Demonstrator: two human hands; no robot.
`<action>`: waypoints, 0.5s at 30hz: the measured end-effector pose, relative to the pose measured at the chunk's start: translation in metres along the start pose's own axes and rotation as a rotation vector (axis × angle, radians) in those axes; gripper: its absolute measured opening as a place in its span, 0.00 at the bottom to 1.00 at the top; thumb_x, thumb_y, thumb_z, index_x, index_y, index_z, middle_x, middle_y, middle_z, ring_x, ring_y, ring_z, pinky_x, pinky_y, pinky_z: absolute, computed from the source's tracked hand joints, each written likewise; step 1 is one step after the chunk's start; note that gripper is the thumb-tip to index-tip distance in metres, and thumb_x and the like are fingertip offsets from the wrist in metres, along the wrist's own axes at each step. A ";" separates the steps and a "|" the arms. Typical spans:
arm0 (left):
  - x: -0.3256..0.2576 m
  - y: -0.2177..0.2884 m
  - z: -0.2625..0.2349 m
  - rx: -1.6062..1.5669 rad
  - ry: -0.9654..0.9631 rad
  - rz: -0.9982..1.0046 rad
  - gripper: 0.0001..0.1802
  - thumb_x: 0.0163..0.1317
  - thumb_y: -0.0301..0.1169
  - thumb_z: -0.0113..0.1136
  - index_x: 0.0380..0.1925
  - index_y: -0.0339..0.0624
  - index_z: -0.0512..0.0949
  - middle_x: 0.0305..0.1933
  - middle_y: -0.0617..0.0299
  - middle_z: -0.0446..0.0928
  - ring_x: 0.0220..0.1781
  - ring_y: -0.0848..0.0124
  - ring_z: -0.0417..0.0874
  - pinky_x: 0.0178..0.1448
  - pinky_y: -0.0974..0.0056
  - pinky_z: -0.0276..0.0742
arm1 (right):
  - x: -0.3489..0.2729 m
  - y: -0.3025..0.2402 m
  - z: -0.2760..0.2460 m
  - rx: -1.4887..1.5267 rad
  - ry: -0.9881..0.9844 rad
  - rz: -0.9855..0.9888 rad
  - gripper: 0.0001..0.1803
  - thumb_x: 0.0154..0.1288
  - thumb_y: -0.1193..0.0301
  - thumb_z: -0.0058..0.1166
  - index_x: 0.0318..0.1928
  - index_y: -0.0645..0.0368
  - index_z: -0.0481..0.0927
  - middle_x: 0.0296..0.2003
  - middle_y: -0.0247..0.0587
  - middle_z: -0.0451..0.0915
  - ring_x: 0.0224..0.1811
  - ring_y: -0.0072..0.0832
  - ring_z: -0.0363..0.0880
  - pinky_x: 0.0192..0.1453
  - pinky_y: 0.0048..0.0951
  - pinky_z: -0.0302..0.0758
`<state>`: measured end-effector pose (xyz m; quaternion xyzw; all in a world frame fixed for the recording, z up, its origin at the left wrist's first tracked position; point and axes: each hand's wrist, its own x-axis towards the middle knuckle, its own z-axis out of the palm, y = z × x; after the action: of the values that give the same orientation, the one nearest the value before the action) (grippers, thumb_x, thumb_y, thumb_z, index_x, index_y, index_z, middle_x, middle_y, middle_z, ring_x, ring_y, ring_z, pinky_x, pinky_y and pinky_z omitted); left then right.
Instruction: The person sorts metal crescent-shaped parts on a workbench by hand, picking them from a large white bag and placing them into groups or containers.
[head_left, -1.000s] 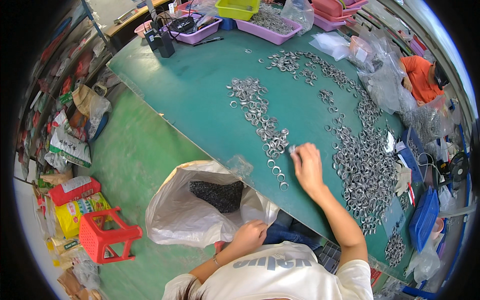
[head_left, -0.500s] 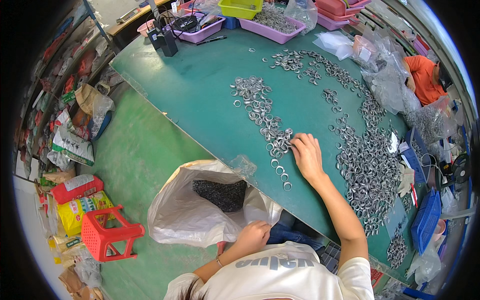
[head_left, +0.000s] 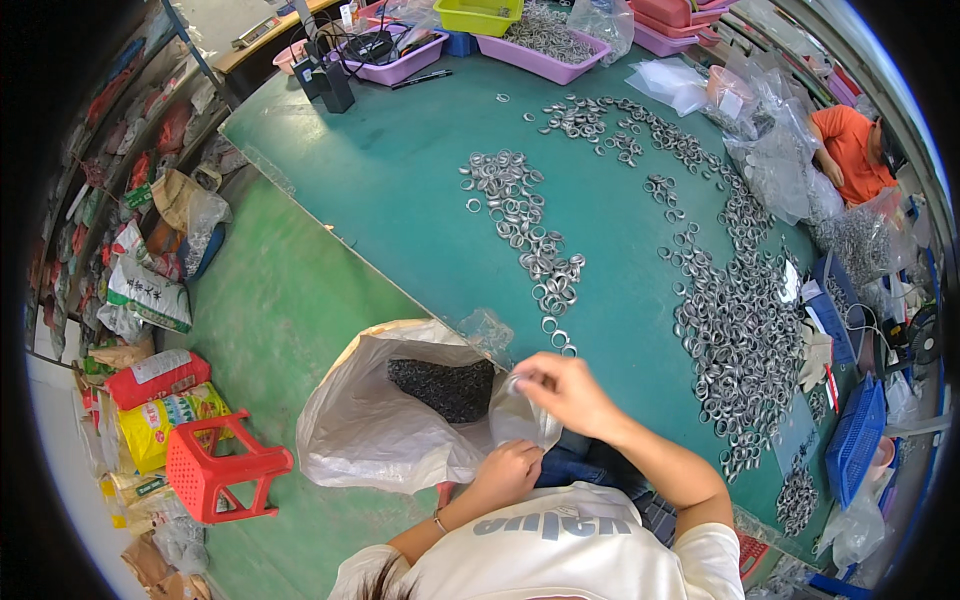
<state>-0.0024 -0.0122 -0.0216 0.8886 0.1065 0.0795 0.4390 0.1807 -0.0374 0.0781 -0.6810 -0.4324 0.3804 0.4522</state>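
My left hand (head_left: 508,470) is closed on the near rim of a large white sack (head_left: 350,450), holding its mouth wide. Dark small pieces (head_left: 440,388) lie inside the sack. Above the sack's right edge, my right hand (head_left: 570,395) pinches a grey metal ring (head_left: 516,384) between thumb and fingers. On the green table beyond it, a strip of loose metal rings (head_left: 515,205) runs toward the hand, ending in a short row of single rings (head_left: 559,337). A much bigger heap of rings (head_left: 740,350) spreads to the right.
A red plastic stool (head_left: 215,465) stands on the floor at left, by filled bags (head_left: 155,380). Purple trays (head_left: 545,60) line the table's far side. A blue basket (head_left: 853,440) sits at right. A person in an orange shirt (head_left: 855,150) works across the table.
My right hand has left the strip of rings and come down-left to the sack's edge, carrying a ring. My left hand has stayed on the sack's rim.
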 end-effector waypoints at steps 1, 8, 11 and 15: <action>0.000 0.000 0.000 0.009 0.000 -0.004 0.04 0.54 0.25 0.56 0.28 0.36 0.78 0.30 0.52 0.77 0.37 0.54 0.79 0.42 0.53 0.77 | 0.001 -0.002 0.005 -0.039 -0.011 -0.121 0.11 0.62 0.74 0.59 0.45 0.63 0.80 0.33 0.39 0.81 0.31 0.20 0.77 0.33 0.24 0.73; -0.001 0.003 -0.003 0.008 0.004 -0.013 0.04 0.54 0.24 0.56 0.29 0.36 0.78 0.30 0.53 0.77 0.37 0.54 0.79 0.43 0.53 0.77 | 0.049 0.038 -0.047 -0.468 0.672 -0.169 0.11 0.60 0.74 0.58 0.43 0.64 0.78 0.38 0.47 0.77 0.42 0.43 0.76 0.46 0.37 0.74; 0.000 0.001 -0.002 0.007 -0.029 -0.019 0.04 0.55 0.24 0.56 0.29 0.36 0.78 0.30 0.53 0.77 0.37 0.54 0.79 0.43 0.53 0.77 | 0.059 0.057 -0.054 -0.551 0.678 -0.219 0.08 0.59 0.75 0.60 0.38 0.64 0.79 0.37 0.46 0.77 0.44 0.44 0.75 0.47 0.39 0.73; -0.002 0.001 -0.002 -0.005 -0.014 -0.039 0.04 0.55 0.24 0.55 0.29 0.36 0.78 0.31 0.52 0.78 0.37 0.53 0.79 0.43 0.53 0.77 | 0.057 0.056 -0.064 -0.222 0.666 -0.132 0.03 0.59 0.78 0.59 0.34 0.64 0.80 0.35 0.42 0.77 0.31 0.32 0.76 0.36 0.32 0.72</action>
<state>-0.0049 -0.0121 -0.0201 0.8858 0.1204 0.0653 0.4434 0.2717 -0.0153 0.0369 -0.7832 -0.3431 0.0583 0.5153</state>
